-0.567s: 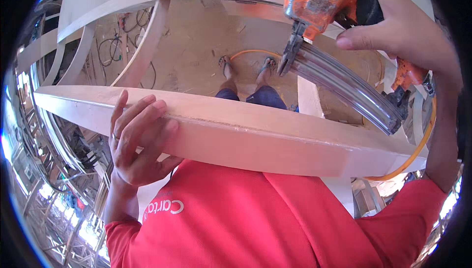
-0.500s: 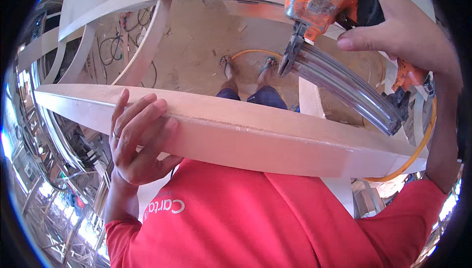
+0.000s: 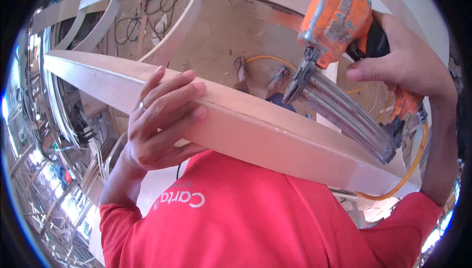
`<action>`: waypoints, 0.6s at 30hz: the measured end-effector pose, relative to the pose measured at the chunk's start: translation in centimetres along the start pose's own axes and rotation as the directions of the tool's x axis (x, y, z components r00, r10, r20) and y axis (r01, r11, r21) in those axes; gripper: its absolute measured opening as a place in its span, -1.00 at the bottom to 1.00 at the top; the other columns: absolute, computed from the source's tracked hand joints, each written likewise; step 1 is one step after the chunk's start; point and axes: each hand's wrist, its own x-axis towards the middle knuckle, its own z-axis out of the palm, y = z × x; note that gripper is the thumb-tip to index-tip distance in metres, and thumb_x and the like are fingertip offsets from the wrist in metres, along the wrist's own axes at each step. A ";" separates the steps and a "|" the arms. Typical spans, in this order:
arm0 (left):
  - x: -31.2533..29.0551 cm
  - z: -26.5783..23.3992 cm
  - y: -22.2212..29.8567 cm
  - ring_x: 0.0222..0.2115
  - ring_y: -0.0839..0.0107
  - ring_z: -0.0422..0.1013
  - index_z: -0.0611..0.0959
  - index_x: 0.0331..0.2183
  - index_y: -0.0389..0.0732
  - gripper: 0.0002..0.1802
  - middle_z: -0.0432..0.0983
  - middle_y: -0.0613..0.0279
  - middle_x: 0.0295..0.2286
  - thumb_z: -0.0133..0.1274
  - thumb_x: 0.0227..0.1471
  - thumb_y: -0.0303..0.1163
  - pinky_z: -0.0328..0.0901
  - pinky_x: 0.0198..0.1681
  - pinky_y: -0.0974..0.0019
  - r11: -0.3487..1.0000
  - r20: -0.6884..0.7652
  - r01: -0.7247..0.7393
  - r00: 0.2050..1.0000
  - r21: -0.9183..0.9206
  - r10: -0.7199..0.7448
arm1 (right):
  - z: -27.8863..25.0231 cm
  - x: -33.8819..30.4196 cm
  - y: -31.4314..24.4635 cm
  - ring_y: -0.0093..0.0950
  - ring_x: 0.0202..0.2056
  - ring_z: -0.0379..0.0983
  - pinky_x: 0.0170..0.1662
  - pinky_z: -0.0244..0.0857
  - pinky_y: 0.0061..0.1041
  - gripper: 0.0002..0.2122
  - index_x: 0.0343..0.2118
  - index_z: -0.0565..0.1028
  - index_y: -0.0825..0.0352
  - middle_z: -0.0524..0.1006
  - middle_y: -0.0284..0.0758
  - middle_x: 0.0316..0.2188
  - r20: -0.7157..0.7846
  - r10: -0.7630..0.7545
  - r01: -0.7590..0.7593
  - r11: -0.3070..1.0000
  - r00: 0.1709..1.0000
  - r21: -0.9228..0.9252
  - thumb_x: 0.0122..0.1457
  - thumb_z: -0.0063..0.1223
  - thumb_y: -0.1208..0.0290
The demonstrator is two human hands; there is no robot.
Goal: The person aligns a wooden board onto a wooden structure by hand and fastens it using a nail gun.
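A long, pale curved wooden beam (image 3: pixel 265 129) slants across in front of my chest, its left end higher than its right. My left hand (image 3: pixel 162 120), with a ring on one finger, grips it left of the middle. Its fingertips rest on the upper edge and front face, and the thumb lies near the lower edge. At the upper right my right hand (image 3: pixel 393 66) is wrapped round the handle of a worn orange pneumatic nail gun (image 3: pixel 339 19). The nose points down-left, just above the beam's far side. Its long metal magazine (image 3: pixel 344 113) runs down-right over the beam.
An orange air hose (image 3: pixel 410 169) hangs from the handle's base, curving beneath the beam's right end. Beyond stands a curved wooden frame with ribs (image 3: pixel 179 27). My feet (image 3: pixel 241 66) are on a dusty floor (image 3: pixel 211 27) with cables (image 3: pixel 130 27). Wood scraps clutter the left.
In view, the beam has tilted, its left end rising and its right end dropping. My left hand appears further right on it. The nail gun has shifted slightly right and down.
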 end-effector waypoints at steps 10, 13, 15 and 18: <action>1.2 -0.3 -0.7 -0.07 -0.03 0.56 0.71 -0.18 -0.26 -0.37 0.58 -0.05 -0.08 0.51 -0.35 -0.18 0.39 0.05 -0.13 0.993 -0.061 -0.070 0.996 -0.094 0.065 | 1.0 0.9 -2.3 -0.53 -0.22 0.50 -0.04 0.38 -0.51 -0.29 0.08 0.44 0.43 0.54 -0.36 -0.27 0.096 -0.104 0.082 0.974 0.990 0.213 -0.16 0.56 0.30; 1.3 -0.1 -0.7 -0.08 -0.03 0.55 0.71 -0.18 -0.28 -0.36 0.57 -0.05 -0.10 0.51 -0.36 -0.18 0.41 0.01 -0.11 0.989 -0.077 -0.085 0.994 -0.119 0.076 | 0.7 0.7 -3.1 -0.51 -0.21 0.51 -0.03 0.38 -0.50 -0.30 0.07 0.45 0.43 0.55 -0.35 -0.25 0.138 -0.058 0.032 0.983 0.989 0.181 -0.15 0.56 0.29; 1.3 0.0 -0.9 -0.08 -0.03 0.55 0.71 -0.17 -0.28 -0.35 0.57 -0.06 -0.10 0.50 -0.37 -0.18 0.41 0.01 -0.11 0.988 -0.084 -0.087 0.994 -0.125 0.077 | 0.7 0.6 -3.5 -0.50 -0.21 0.51 -0.02 0.38 -0.49 -0.30 0.07 0.45 0.43 0.55 -0.34 -0.25 0.120 -0.061 0.042 0.987 0.991 0.152 -0.15 0.56 0.28; 1.2 0.2 -1.2 -0.09 -0.03 0.55 0.72 -0.17 -0.29 -0.35 0.57 -0.05 -0.10 0.50 -0.37 -0.18 0.42 -0.01 -0.09 0.984 -0.099 -0.099 0.992 -0.148 0.085 | 0.9 0.7 -3.6 -0.49 -0.20 0.52 -0.01 0.38 -0.48 -0.30 0.06 0.45 0.44 0.56 -0.33 -0.25 0.079 -0.069 0.063 0.995 0.994 0.077 -0.15 0.56 0.26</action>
